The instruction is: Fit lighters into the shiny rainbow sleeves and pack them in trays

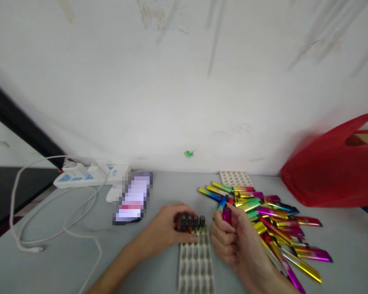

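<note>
White charging cable (49, 228) loops at the left, near a dark phone (133, 198). Left hand (167, 230) lies palm down, fingers curled around black-capped lighters (192, 222) standing in the top row of a pale compartmented tray (196, 265). Right hand (233, 241), fisted, grips magenta and blue lighters (225, 210) beside a pile of shiny metallic lighters (272, 216).

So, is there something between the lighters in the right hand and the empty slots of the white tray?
Nothing visible. The right hand grips the coloured lighters just beside the tray, whose near slots lie open. The left hand and the four black-capped lighters occupy only the far row.
</note>
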A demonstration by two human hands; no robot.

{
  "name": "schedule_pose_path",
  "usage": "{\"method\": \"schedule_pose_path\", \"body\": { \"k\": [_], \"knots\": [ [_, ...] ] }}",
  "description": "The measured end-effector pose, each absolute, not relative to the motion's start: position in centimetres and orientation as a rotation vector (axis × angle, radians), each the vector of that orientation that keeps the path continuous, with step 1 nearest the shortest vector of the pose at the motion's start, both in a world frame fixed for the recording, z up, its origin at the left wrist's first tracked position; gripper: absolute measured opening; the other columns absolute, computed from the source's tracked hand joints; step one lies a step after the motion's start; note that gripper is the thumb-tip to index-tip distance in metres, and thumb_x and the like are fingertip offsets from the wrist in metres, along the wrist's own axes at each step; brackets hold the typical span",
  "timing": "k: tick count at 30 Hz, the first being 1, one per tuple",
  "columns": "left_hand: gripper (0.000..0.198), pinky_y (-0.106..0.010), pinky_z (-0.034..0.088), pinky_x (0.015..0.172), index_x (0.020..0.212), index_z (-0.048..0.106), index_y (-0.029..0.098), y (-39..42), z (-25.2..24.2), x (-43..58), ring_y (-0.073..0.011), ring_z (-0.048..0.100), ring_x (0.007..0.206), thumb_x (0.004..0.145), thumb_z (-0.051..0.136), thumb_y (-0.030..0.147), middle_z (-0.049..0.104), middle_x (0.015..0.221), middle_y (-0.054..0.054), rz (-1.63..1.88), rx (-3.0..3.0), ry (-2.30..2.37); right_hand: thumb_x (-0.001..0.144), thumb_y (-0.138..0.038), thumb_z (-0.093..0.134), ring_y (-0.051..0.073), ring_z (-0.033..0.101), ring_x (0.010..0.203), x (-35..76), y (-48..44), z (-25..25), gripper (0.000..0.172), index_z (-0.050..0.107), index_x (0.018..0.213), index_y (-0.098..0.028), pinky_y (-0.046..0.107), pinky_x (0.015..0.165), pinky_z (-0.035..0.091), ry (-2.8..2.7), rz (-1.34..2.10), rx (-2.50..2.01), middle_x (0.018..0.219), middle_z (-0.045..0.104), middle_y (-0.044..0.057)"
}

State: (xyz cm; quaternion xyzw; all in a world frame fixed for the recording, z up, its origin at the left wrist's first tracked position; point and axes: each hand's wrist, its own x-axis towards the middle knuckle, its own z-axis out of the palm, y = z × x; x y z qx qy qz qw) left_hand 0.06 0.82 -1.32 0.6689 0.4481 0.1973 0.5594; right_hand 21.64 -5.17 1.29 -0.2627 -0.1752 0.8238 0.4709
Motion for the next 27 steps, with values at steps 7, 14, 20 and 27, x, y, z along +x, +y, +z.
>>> {"method": "schedule_pose_path", "body": {
  "k": [7,14,20,27],
  "knots": [
    [0.051,-0.025,0.049,0.070,0.110,0.080,0.016,0.7,-1.3,0.1,-0.0216,0.066,0.084,0.064,0.097,0.033,0.074,0.091,-0.002,0.473,1.544,1.050,0.085,-0.055,0.077,0.005,0.003,0.043,21.1,-5.4,0.4,0.057,0.034,0.062,-0.024,0.018,0.036,0.008,-0.370,1.985,-0.642,0.052,0.016,-0.014],
    [0.048,-0.025,0.048,0.068,0.106,0.079,0.015,0.8,-1.2,0.2,-0.0198,0.064,0.081,0.064,0.096,0.031,0.072,0.090,-0.001,0.489,1.552,1.053,0.089,-0.073,0.071,0.009,0.019,0.045,20.7,-4.9,1.0,0.053,0.059,0.078,-0.023,0.022,0.042,0.023,-0.564,1.747,-0.892,0.053,0.032,-0.010],
    [0.046,-0.025,0.048,0.069,0.107,0.080,0.016,0.9,-1.3,0.1,-0.0207,0.065,0.082,0.067,0.096,0.032,0.072,0.090,-0.002,0.460,1.603,1.065,0.094,-0.061,0.071,0.018,0.042,0.069,20.5,-4.7,1.9,0.042,0.062,0.080,-0.023,0.031,0.070,0.042,-0.697,1.493,-0.798,0.073,0.049,-0.001],
    [0.047,-0.026,0.048,0.069,0.106,0.080,0.016,0.9,-1.1,0.1,-0.0216,0.066,0.083,0.065,0.096,0.032,0.073,0.090,-0.002,0.467,1.601,1.068,0.097,-0.042,0.063,0.021,0.033,0.074,20.1,-5.0,0.8,0.031,0.055,0.072,-0.024,0.034,0.076,0.040,-0.585,1.521,-0.582,0.076,0.037,-0.001]
  ]
}}
